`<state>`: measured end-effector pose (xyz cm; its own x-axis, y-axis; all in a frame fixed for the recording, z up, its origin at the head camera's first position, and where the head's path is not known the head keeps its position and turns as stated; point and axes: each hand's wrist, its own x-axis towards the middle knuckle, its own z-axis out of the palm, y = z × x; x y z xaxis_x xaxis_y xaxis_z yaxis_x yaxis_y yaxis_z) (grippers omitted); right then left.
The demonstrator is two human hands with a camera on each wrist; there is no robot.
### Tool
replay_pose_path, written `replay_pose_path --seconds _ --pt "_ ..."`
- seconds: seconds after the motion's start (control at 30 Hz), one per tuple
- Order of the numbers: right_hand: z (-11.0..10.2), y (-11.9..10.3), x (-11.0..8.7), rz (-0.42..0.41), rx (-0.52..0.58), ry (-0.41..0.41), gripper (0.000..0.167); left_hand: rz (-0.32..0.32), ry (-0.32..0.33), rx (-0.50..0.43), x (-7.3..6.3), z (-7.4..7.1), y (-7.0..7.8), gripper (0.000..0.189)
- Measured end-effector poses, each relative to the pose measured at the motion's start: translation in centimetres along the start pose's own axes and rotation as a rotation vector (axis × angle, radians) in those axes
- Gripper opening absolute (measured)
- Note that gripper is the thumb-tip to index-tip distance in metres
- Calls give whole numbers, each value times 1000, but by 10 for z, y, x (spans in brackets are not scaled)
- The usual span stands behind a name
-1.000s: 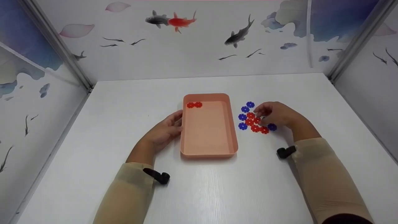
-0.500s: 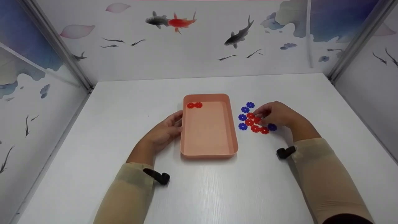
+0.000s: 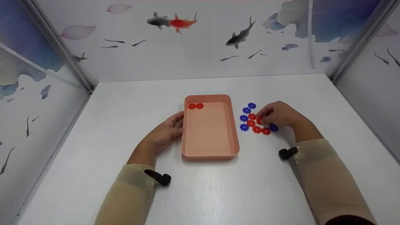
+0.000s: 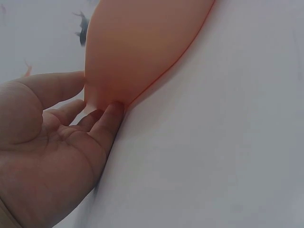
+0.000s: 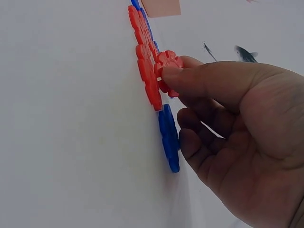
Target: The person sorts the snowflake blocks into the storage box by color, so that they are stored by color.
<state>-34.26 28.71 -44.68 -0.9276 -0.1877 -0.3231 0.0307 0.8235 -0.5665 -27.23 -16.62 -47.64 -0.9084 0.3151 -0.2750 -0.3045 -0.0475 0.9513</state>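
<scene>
An orange tray lies on the white table, with two red snowflake discs side by side in its far left corner. My left hand rests its fingers against the tray's left side; the left wrist view shows the extended fingertips touching the outer wall. To the right of the tray, my right hand pinches one red snowflake disc between thumb and forefinger. That disc stands tilted, just over the flat pile. Several red discs lie beneath and beside the fingers. A blue disc is under the curled lower fingers.
More blue snowflake discs line the left and far sides of the red pile, between it and the tray. Printed walls with fish enclose the table at the back and both sides.
My right thumb and forefinger have closed on a red disc and tipped it up slightly from the pile. The left hand and the tray have stayed in place.
</scene>
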Motion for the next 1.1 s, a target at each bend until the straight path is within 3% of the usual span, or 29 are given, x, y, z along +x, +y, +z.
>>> replay_pose_path --seconds 0.3,0.5,0.63,0.8,1.1 --pt "-3 -5 -4 -12 74 35 24 6 -29 -3 0 -1 0 78" --pt "-9 -14 -9 -10 229 74 31 3 -19 2 1 -1 0 78" --pt "-10 -28 -14 -40 332 103 37 6 -21 2 1 -1 -1 77" --pt "-6 -52 -19 -106 434 121 29 8 -22 -1 1 -1 -1 78" --pt "7 -94 -11 -167 569 109 23 -7 -12 -1 1 -2 -2 80"
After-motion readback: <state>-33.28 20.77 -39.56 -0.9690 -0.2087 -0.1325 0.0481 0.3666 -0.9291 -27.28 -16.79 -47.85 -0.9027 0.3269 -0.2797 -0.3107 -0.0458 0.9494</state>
